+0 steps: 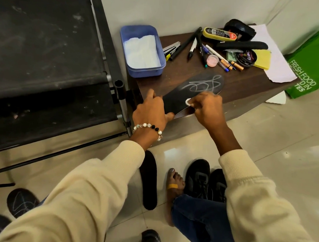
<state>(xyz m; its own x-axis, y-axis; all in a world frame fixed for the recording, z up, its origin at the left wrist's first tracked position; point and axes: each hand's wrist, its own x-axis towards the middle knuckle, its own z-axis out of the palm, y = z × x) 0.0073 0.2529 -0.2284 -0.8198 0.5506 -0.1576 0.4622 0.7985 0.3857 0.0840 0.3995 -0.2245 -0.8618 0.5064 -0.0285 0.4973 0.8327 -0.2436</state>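
Observation:
A black shoe insole with pale scribbled lines lies on the low dark wooden table, its heel end over the near edge. My left hand grips that heel end, thumb under it. My right hand pinches a small white pad and presses it onto the insole. A blue plastic tub with white tissue inside stands at the table's back left.
Markers, pens, batteries, a polish tin, a shoe brush and paper crowd the table's far side. A black shoe rack stands left. On the floor lie another insole, black shoes, scribbled insoles at lower left, and a green bag.

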